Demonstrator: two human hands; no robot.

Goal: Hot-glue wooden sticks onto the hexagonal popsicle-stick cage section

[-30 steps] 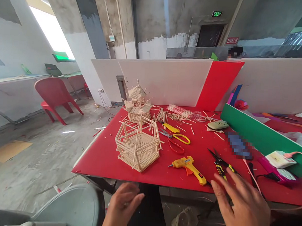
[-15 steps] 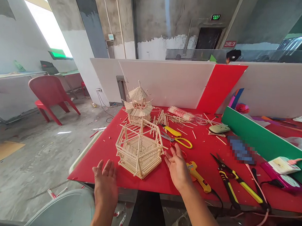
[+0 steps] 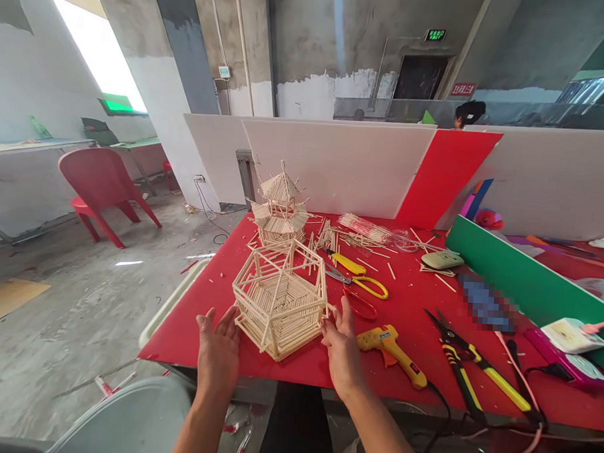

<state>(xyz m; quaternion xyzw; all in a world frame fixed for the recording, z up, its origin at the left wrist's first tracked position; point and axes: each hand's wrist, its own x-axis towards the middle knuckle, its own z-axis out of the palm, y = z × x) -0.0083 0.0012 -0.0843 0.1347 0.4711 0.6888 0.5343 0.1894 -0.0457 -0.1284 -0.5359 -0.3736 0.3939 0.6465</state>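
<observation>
You are flanking a pale, hexagonal frame of thin wooden sticks (image 3: 284, 304); it is sitting upright at the near edge of the red-covered table (image 3: 184, 331), lying between your two hands and slightly beyond them. Your left hand (image 3: 219, 350) is standing at its left side, palm turned inward, thumb well apart from the fingers; the fingertips are reaching the lower left corner, though contact is not showing clearly. Your right hand (image 3: 341, 352) is facing it from the opposite side, thumb and forefinger parted; its fingertips are overlapping the right corner in view and appearing the nearer; no grip is showing on either side. The frame is presenting no evident long axis; the corners are pointing toward your hands. A yellow plastic glue gun (image 3: 394, 356) is lying just right of your right hand; a tiered stick pagoda (image 3: 281, 222) is standing behind the frame.
</observation>
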